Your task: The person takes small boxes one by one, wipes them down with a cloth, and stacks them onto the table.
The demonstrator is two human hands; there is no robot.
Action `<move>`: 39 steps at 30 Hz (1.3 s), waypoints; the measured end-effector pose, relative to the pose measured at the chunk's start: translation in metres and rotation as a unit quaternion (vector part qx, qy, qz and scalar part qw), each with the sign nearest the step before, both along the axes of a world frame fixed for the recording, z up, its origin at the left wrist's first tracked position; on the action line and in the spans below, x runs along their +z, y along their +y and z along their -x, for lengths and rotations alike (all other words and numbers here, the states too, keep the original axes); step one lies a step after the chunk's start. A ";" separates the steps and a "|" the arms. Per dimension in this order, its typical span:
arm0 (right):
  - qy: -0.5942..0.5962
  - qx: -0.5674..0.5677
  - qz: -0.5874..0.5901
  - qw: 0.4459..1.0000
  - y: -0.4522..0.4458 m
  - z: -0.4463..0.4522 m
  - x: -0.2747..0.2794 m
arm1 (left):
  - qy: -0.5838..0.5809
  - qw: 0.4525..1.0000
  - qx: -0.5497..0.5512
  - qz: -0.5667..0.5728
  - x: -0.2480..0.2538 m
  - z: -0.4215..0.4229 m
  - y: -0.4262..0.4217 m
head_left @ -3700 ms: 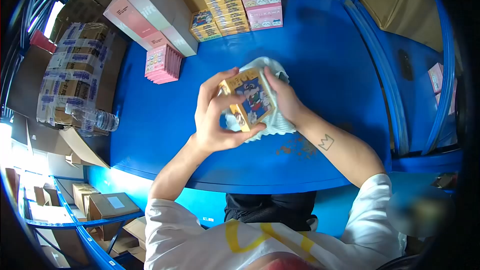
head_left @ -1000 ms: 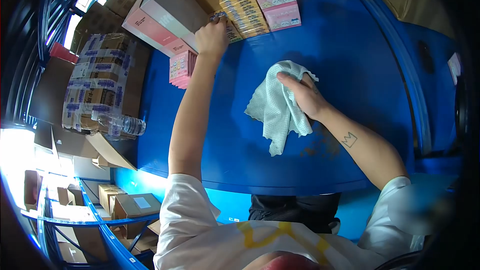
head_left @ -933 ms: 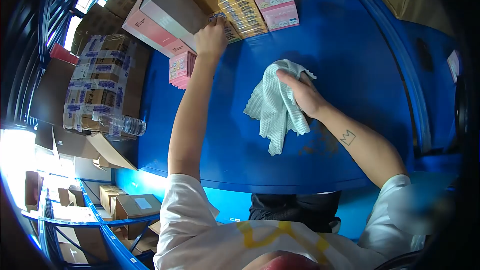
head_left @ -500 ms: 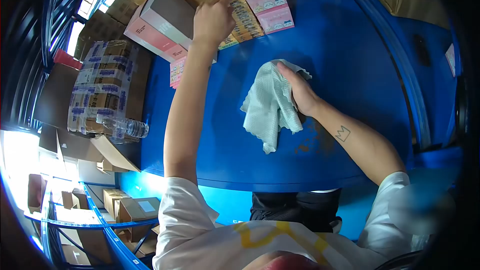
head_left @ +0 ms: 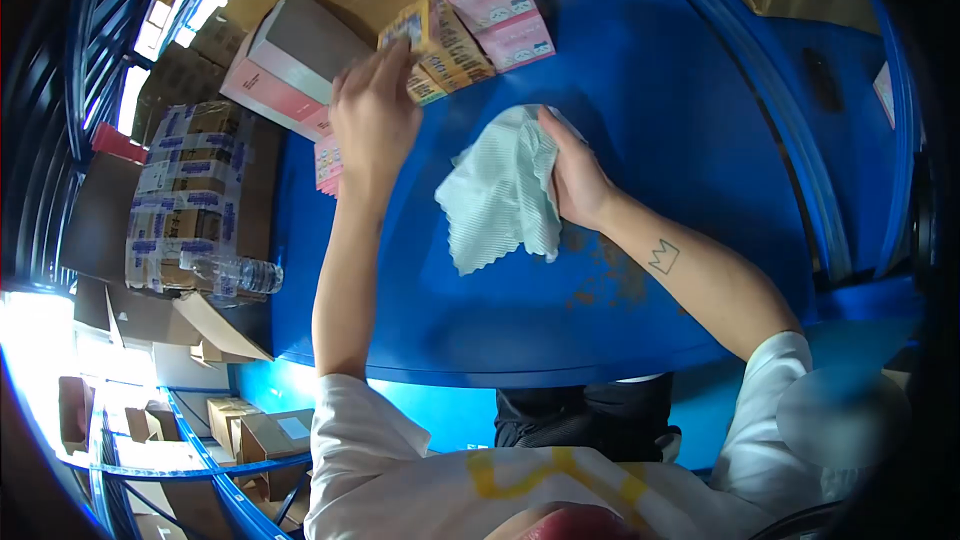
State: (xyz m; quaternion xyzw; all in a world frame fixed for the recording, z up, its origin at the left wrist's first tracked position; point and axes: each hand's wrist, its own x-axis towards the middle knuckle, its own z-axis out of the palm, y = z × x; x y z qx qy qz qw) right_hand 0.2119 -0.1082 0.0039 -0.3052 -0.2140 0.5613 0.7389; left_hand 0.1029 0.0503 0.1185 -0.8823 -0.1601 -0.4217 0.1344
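Observation:
My right hand [head_left: 580,175] grips a pale green, textured cleaning cloth [head_left: 500,195] with a zigzag edge, which drapes down over the blue shelf surface [head_left: 480,325]. My left hand [head_left: 378,120] is held back-up in front of the boxes, its fingers loosely bent and slightly apart, with nothing visible in them. Just beyond its fingertips stand small yellow-orange boxes [head_left: 450,50], stacked together. Left of that hand are a grey-topped white and pink box [head_left: 305,45] and a small pink patterned box [head_left: 327,162], partly covered by my wrist.
Pink cartoon-print boxes [head_left: 500,5] are stacked at the back. A taped cardboard carton [head_left: 190,200] stands at the left with a clear plastic bottle [head_left: 240,273] beside it. Brown stains [head_left: 610,275] mark the shelf near my right forearm. A blue rail [head_left: 750,100] runs along the right.
My left hand has drawn back from the yellow-orange boxes, toward me and left. My right hand has shifted slightly left with the cloth, which now hangs more spread out. The view has shifted a little.

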 end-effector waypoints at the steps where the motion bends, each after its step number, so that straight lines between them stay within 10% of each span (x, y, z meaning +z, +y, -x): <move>1: 0.050 0.014 -0.012 0.999 -0.001 0.000 0.003 | 0.003 1.000 -0.004 0.008 -0.009 0.015 -0.021; 13: 0.193 0.113 -0.052 0.973 -0.007 0.016 -0.002 | 0.107 0.962 -0.219 0.121 -0.102 0.060 -0.077; 31: -0.212 -0.031 0.146 0.966 0.001 0.024 0.019 | 0.102 0.981 -0.153 0.064 -0.084 0.084 -0.077; 39: 0.102 0.114 -0.009 0.988 -0.001 0.023 -0.011 | 0.111 0.974 -0.192 0.049 -0.094 0.076 -0.093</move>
